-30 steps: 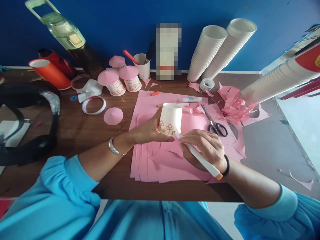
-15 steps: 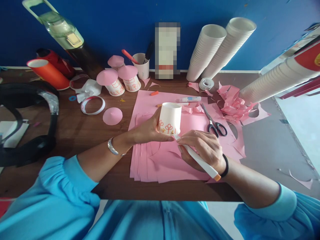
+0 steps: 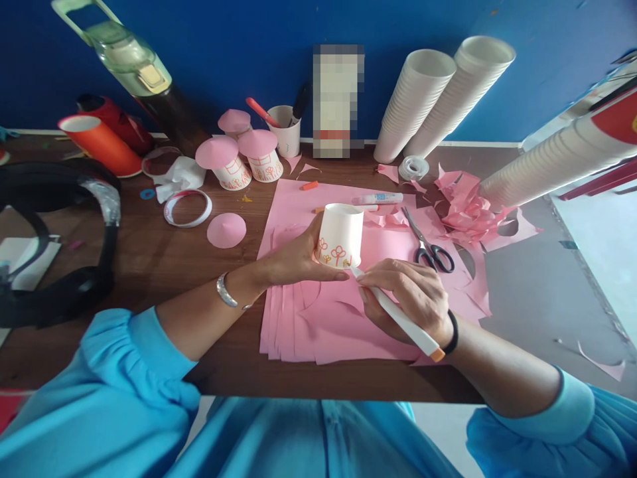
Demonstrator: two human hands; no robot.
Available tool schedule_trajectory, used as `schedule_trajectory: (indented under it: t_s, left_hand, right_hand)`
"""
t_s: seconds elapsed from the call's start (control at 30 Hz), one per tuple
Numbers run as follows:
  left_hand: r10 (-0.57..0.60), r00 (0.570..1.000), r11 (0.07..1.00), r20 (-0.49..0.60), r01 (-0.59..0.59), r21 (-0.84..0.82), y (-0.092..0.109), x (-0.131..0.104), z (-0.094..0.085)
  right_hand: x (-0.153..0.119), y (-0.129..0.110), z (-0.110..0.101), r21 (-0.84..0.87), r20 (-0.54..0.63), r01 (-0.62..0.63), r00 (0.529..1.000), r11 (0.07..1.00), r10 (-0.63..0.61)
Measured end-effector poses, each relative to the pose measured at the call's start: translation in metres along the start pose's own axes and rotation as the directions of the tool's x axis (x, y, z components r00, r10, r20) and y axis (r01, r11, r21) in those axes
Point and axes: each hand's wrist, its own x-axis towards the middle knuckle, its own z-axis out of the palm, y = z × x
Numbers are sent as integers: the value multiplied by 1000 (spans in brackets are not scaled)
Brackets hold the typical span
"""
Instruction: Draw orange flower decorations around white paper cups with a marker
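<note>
My left hand [image 3: 303, 257] is wrapped round a white paper cup [image 3: 342, 229], its thumb along the lower edge. Red and yellow flowers are drawn low on the cup's side. A white marker with an orange end [image 3: 405, 322] is gripped in my right hand [image 3: 411, 299], and its tip meets the lower right of the cup. Below both hands lie stacked pink paper sheets [image 3: 318, 332]. Black-handled scissors [image 3: 434, 256] rest on the paper beyond my right hand.
Three cups with pink cone tops [image 3: 263, 166] stand at the back left, near a loose pink cone [image 3: 226, 230]. White cup stacks [image 3: 415, 99] and crumpled pink paper [image 3: 465, 202] are at the right. A headset [image 3: 107, 259] and a bottle [image 3: 132, 63] are at the left.
The whole view has shifted slightly, so things sit a little further right. The marker is still at the cup's lower right, where a small red stroke shows.
</note>
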Motion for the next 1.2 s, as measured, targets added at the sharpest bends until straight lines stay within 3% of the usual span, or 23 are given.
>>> schedule_trajectory:
  t_s: [1.2]
  left_hand:
    - [30, 999, 996, 29, -32, 86, 0, 1, -1]
  right_hand:
    - [-2, 0, 3, 10, 20, 27, 999, 1000, -28]
